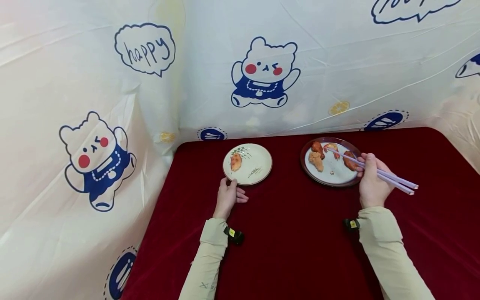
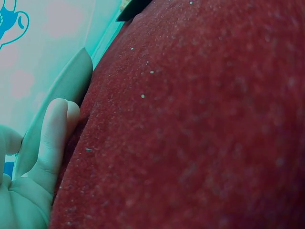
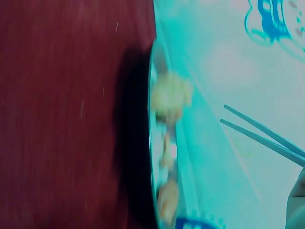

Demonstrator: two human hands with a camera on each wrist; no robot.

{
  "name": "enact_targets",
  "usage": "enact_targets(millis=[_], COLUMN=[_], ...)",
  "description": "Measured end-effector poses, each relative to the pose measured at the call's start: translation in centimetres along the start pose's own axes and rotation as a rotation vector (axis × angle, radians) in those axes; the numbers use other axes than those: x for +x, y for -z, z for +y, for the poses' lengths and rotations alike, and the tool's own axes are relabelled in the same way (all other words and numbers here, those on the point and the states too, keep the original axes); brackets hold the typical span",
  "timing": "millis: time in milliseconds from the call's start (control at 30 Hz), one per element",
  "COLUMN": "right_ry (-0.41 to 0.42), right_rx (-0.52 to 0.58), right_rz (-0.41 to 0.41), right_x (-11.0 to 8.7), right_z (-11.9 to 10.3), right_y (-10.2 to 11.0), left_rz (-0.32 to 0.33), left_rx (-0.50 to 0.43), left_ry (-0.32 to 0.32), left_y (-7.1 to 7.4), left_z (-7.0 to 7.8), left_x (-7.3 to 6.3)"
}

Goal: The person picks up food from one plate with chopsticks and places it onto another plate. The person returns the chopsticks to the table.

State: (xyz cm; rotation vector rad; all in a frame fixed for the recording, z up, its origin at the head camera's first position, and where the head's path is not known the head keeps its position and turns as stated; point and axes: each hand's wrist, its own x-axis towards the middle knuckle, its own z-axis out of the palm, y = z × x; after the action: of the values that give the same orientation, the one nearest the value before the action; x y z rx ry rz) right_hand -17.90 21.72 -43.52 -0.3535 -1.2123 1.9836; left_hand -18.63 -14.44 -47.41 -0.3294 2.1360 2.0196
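My left hand (image 1: 228, 196) holds the near rim of a cream plate (image 1: 258, 166) with its thumb and a finger; other fingers reach out to the right. One orange-brown piece of food (image 1: 236, 162) lies on that plate. In my right hand (image 1: 375, 183) is a pair of pale purple chopsticks (image 1: 391, 178), tips slightly apart. They reach over a dark-rimmed plate (image 1: 304, 168). On it are a golden fried piece (image 1: 316, 161), a reddish-brown piece (image 1: 317, 148), a shrimp-like piece (image 1: 331, 148) and a brown piece (image 1: 350, 161). The right wrist view shows nothing between the chopstick tips (image 3: 259, 133).
A dark red cloth (image 1: 288, 233) covers the table, and both plates stand near its far edge. White fabric with bear prints (image 1: 264, 75) hangs behind and at the left. A small crumb (image 1: 331, 172) lies on the right plate.
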Motion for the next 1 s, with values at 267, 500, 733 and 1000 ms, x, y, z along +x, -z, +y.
enact_targets(millis=[267,500,733,1000], right_ry=[-0.097,-0.165,-0.269,-0.361], right_rx=[-0.25,-0.342,-0.269,-0.232], right_rz=[-0.246,-0.414,-0.414,-0.406], right_x=[-4.1,-6.7,-8.6,-10.1], right_z=[1.7,2.9,4.3,6.0], right_y=[-3.8,-7.0,-10.0,-11.8], left_rz=[0.004,0.012,0.015,0.009], left_rx=[0.001,0.012,-0.006,0.003], left_ry=[-0.01,0.005,0.006,-0.002], left_y=[0.0,-0.1,0.1,0.0], left_z=[0.2,0.1,0.1,0.1], left_x=[-0.2,-0.1,0.0,-0.2])
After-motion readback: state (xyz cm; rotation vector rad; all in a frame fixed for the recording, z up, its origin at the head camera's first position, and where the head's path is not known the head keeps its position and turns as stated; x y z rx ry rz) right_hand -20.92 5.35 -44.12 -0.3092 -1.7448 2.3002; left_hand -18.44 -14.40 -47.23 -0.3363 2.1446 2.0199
